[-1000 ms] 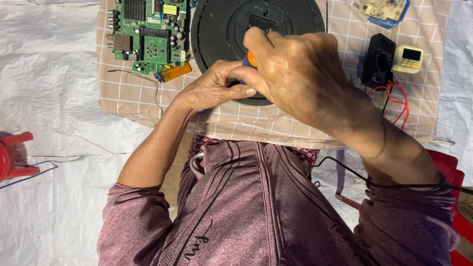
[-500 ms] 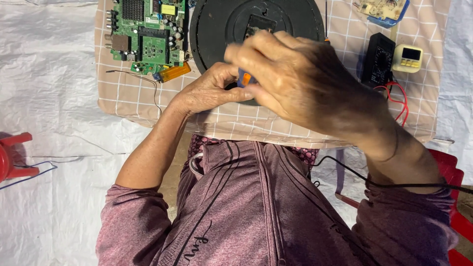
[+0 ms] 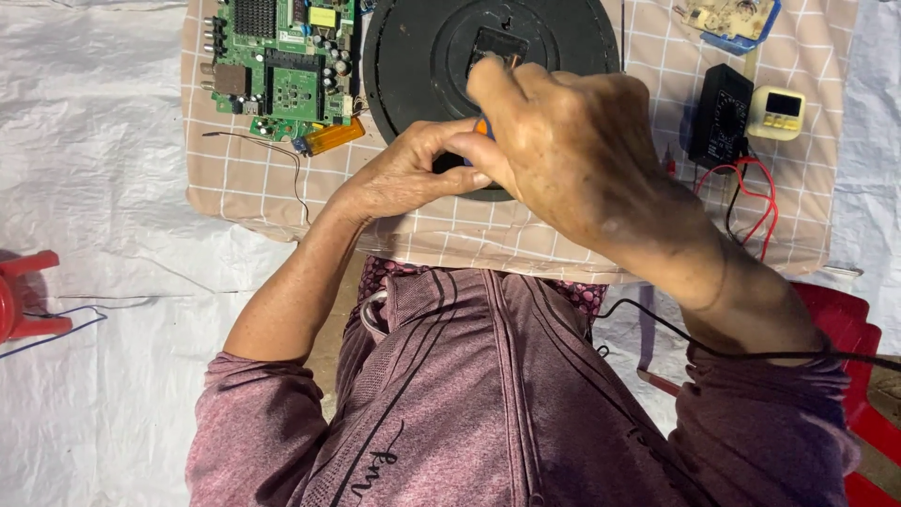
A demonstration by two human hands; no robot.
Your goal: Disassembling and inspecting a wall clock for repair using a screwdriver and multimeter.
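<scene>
Both hands meet at frame centre over black round disc (image 3: 422,66), top centre. Right hand (image 3: 572,150) arched, fingers clamped on orange tool (image 3: 481,128); left hand (image 3: 413,174) fingers pinched together w/ it.

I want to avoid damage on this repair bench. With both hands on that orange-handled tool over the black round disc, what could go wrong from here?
The right hand hides the tool's tip, so it could slip and gouge the black disc. The left hand steadies right beside the orange handle, so a slip could jab its fingers. The green circuit board lies close beside the disc, and a sideways jolt might knock it.
</scene>
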